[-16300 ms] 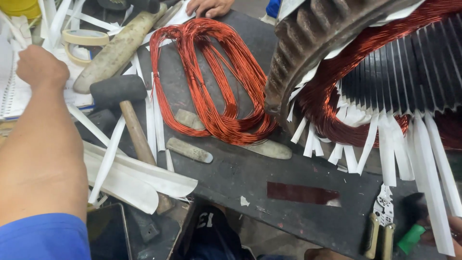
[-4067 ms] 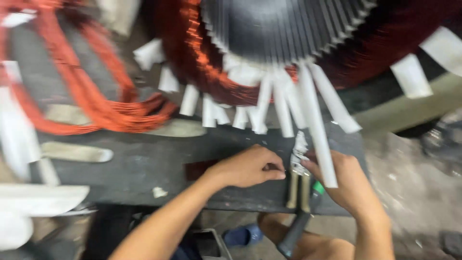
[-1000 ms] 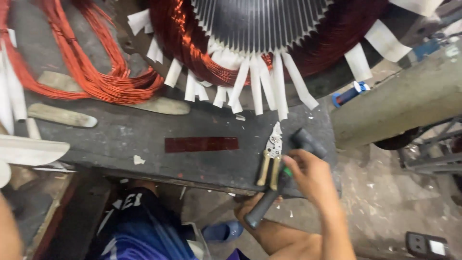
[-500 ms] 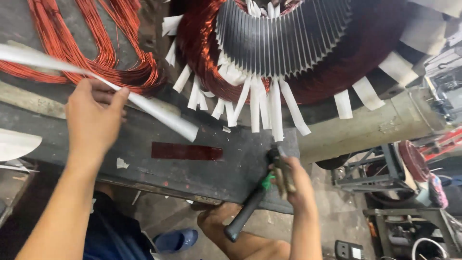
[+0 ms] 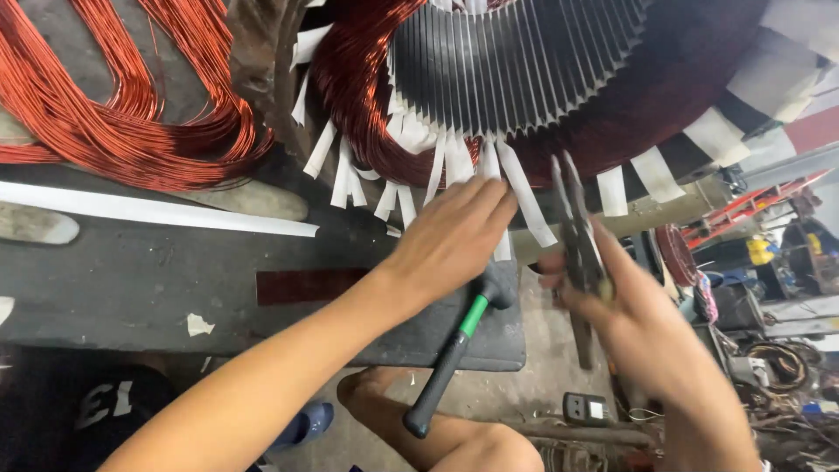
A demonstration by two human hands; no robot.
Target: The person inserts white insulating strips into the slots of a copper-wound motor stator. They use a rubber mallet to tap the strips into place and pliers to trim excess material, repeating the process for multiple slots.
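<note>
A large motor stator with dark slots and copper windings fills the top of the view. White insulation paper strips hang from its slots. My left hand reaches up with fingers together and touches the strips at the lower rim; whether it grips one I cannot tell. My right hand holds a pair of pliers, jaws pointing up towards the strips. A hammer with a black and green handle lies under my left wrist, overhanging the edge of the dark bench.
A loose bundle of copper wire coils lies on the bench at upper left. A long white paper strip lies across the bench, with a dark red strip near the edge. My knee shows below; cluttered floor and machinery stand at right.
My left hand has let go of the long white strip, which now lies on the bench, and moved right to the stator's strips. My right hand has lifted the pliers; the hammer rests on the bench edge.
</note>
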